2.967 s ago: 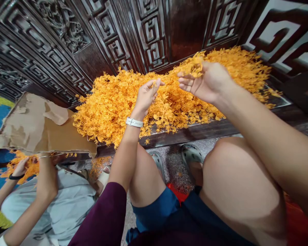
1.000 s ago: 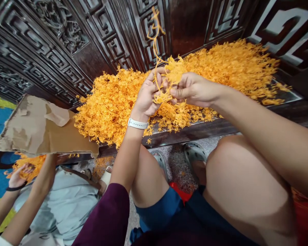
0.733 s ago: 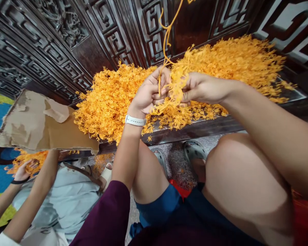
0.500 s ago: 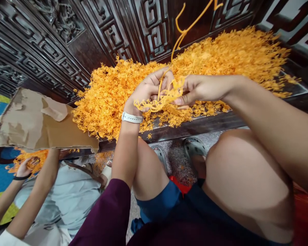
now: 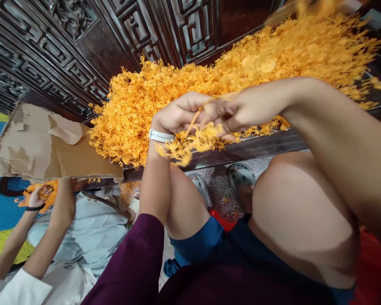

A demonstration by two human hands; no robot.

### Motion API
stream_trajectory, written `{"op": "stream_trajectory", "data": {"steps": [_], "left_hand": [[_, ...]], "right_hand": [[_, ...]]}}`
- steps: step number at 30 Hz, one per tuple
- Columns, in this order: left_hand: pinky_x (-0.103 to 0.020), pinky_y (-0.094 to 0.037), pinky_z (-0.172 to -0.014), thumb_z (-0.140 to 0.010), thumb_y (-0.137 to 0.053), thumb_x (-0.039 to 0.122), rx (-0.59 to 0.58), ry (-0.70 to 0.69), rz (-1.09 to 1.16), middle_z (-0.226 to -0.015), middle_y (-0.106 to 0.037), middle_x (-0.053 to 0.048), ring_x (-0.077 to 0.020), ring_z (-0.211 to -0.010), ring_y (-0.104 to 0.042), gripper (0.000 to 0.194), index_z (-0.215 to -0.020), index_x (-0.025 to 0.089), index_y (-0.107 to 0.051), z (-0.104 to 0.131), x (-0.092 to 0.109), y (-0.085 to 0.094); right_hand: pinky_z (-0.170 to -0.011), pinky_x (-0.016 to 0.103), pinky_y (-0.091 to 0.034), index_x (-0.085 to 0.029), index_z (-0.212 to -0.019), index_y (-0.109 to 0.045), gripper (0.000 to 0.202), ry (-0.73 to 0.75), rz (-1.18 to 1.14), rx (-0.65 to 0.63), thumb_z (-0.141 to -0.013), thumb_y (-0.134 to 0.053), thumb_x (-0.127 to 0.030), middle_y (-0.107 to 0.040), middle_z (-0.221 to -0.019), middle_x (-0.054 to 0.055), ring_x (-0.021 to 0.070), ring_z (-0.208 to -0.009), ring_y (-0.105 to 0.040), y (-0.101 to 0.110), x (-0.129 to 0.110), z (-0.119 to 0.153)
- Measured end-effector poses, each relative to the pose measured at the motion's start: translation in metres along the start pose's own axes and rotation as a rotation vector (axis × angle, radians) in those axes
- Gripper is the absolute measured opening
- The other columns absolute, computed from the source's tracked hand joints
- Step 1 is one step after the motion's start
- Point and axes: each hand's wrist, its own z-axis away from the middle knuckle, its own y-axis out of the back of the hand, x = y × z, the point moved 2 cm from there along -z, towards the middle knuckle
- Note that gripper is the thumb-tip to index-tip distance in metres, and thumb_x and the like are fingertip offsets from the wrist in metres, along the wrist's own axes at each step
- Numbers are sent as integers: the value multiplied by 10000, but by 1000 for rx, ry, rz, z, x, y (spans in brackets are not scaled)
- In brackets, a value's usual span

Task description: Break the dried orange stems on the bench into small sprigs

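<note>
My left hand (image 5: 184,112), with a white watch band at the wrist, is closed on a cluster of small orange plastic pieces (image 5: 206,137) joined by thin strands. The cluster hangs below my fingers, partly blurred. Pressed close beside it, my right hand (image 5: 246,111) is also closed, its fingertips at the same cluster and a thin orange strand. Where the fingers meet, the hands hide part of the cluster. Just behind both hands lies a large heap of similar orange plastic pieces (image 5: 139,101).
The heap covers a dark wooden bench (image 5: 257,146) against a carved wooden panel (image 5: 136,29). To the left, a torn cardboard piece (image 5: 28,144) overhangs a co-worker's arms; that person's hand (image 5: 38,197) holds orange pieces. My knees and grey clogs (image 5: 241,176) are below.
The branching strand that rose above my hands no longer stands there; a blurred orange streak shows at upper right. My hands have drawn closer together, and the cluster hangs lower.
</note>
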Motion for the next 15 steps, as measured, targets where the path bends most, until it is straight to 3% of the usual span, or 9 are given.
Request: {"op": "stream_trajectory", "data": {"steps": [3,5,7,11,15], "left_hand": [[-144,-303,-407,-904,-251,-141,221,-363,299,-532,-380,20,-58,-389,-380,478,-610,181,-445,2,3,11],[-133,-208,-358,-1002,-292,-45,407,-422,494,-572,-361,43,-39,-359,-294,424,-720,207,-483,0,2,19],[-132,-180,-338,-1085,-332,94,527,-398,604,-609,-380,52,-31,-355,-274,338,-859,242,-536,-7,1,27],[-121,-218,-346,-1154,-248,315,619,-437,733,-629,-346,59,-28,-360,-280,317,-1102,266,-558,-19,4,35],[-124,-228,-355,-1156,-219,255,570,-432,757,-655,-335,64,-19,-366,-279,312,-1166,239,-530,-22,12,26]], "right_hand": [[-516,190,-357,-115,-766,-695,224,184,-127,-18,-785,-917,-124,-644,-632,-54,25,-516,-501,4,-15,5],[-483,213,-332,-153,-766,-672,271,244,-129,-34,-835,-909,-262,-634,-622,-43,34,-495,-462,5,-17,6],[-464,224,-292,-175,-784,-641,314,297,-148,-6,-885,-862,-375,-629,-626,-44,28,-480,-432,4,-18,7],[-426,236,-176,-202,-840,-583,354,403,-306,88,-890,-835,-446,-570,-600,-65,26,-437,-338,-5,-23,8],[-452,249,-114,-220,-830,-512,293,438,-484,182,-955,-757,-322,-431,-542,-79,53,-442,-231,-12,-26,7]]}}
